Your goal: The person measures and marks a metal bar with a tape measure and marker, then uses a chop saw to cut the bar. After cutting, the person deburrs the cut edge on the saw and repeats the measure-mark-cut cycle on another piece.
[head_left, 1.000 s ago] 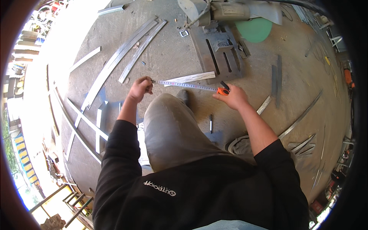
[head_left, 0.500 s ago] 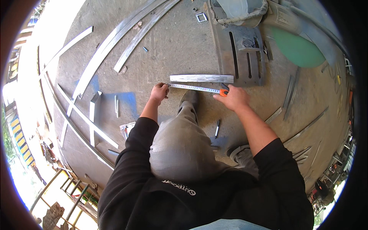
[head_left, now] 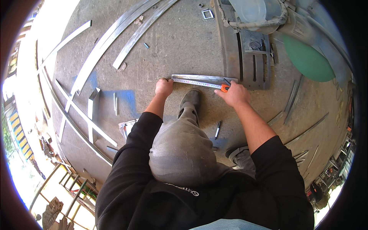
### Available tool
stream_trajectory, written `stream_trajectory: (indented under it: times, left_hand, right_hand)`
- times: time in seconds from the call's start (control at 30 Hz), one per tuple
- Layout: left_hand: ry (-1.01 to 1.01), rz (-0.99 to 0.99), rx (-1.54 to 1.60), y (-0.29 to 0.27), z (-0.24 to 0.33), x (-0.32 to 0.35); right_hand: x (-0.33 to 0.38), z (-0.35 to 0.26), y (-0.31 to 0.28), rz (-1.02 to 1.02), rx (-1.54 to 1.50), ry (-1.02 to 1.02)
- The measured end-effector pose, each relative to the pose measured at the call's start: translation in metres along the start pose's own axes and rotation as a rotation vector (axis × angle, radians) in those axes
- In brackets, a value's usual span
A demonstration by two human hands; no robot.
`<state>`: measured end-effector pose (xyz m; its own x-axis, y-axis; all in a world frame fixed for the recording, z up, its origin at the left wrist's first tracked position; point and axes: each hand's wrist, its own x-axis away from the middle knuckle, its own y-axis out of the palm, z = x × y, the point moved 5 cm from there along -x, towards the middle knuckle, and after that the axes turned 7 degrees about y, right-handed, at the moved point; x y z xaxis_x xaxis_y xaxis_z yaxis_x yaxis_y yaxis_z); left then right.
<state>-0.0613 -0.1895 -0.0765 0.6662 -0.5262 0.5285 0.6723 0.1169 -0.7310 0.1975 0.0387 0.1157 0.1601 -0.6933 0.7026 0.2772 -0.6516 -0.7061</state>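
A short silver metal bar (head_left: 203, 77) lies crosswise on the concrete floor beyond my boot. A white tape measure blade (head_left: 196, 82) stretches along its near edge, covering part of it. My left hand (head_left: 164, 87) is closed on the blade's free end by the bar's left end. At the bar's right end, my right hand (head_left: 235, 94) grips the orange tape measure case (head_left: 224, 88). A small dark stick-like piece (head_left: 227, 82) juts out beside the case; I cannot tell what it is. A black and white marker (head_left: 218, 130) lies on the floor nearer me.
A slotted metal machine base (head_left: 247, 65) stands just beyond the bar's right end, with a green disc-like part (head_left: 308, 59) farther right. Long metal strips (head_left: 101, 50) and a square tube (head_left: 93, 115) lie at left. Thin rods (head_left: 306, 128) lie at right.
Both hands have moved slightly away from me, bringing the stretched tape from just short of the bar up against its near edge. The view has shifted slightly.
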Motion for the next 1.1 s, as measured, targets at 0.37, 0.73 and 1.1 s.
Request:
stream_trajectory:
  times: [0.37, 0.73, 1.1]
  left_hand:
    - [-0.184, 0.04, -0.107, -0.009, 0.036, 0.024]
    - [-0.069, 0.156, -0.053, -0.009, 0.035, 0.023]
    - [0.032, 0.126, -0.073, -0.012, 0.048, 0.026]
  right_hand:
    - [-0.012, 0.002, 0.008, -0.002, -0.026, 0.021]
    - [-0.024, 0.014, 0.011, 0.047, -0.06, 0.059]
    - [-0.044, 0.074, 0.014, 0.125, -0.16, 0.157]
